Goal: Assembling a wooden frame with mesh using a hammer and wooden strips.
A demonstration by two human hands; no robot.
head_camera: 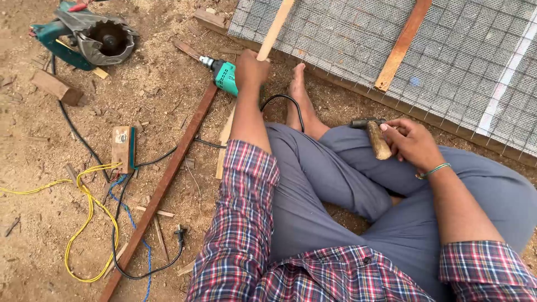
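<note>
Plaid sleeves over sawdust-strewn dirt; left fingers grip a slat, right fingers a hammer.

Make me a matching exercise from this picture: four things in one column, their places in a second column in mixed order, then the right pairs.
Things:
1. hammer
2. green drill
3. circular saw
4. yellow wire

Places:
A. top left, on the dirt
B. in the right hand, over the lap
C. looped on the ground at lower left
D. by the left hand, which grips a wooden strip

Pairs: 1-B, 2-D, 3-A, 4-C
</note>
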